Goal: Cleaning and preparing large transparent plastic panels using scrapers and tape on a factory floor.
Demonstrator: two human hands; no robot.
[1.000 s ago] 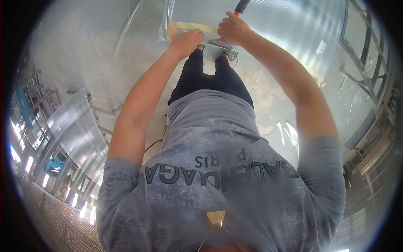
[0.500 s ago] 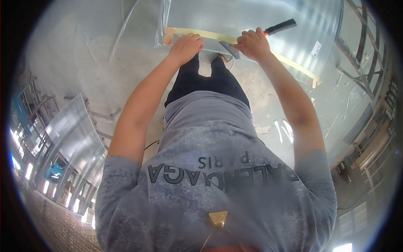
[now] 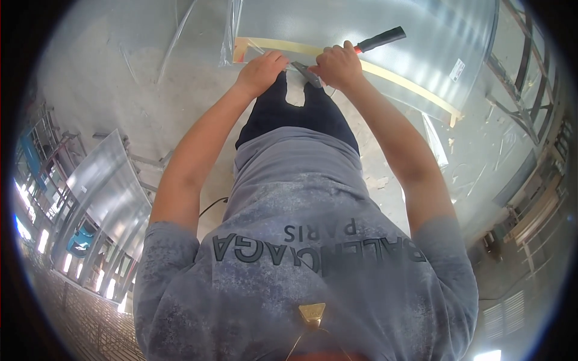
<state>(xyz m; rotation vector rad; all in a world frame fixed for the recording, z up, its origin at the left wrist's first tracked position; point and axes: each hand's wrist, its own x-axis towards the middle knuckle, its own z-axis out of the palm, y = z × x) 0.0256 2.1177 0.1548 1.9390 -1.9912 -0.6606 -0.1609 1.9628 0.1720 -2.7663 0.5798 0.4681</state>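
Grey concrete floor (image 3: 120, 102), dusty and pale, scuffed and speckled with white chips and debris towards the right. Resting on it: a large clear ribbed plastic sheet (image 3: 385, 24) edged with a long pale wooden batten (image 3: 397, 78); a thin black cable (image 3: 212, 206) lying beside the person's trousers.

The hammer (image 3: 355, 51) lies on the wooden strip (image 3: 397, 78), which edges the clear sheet (image 3: 361, 24); another sheet (image 3: 102, 180) stands far left of the strip.
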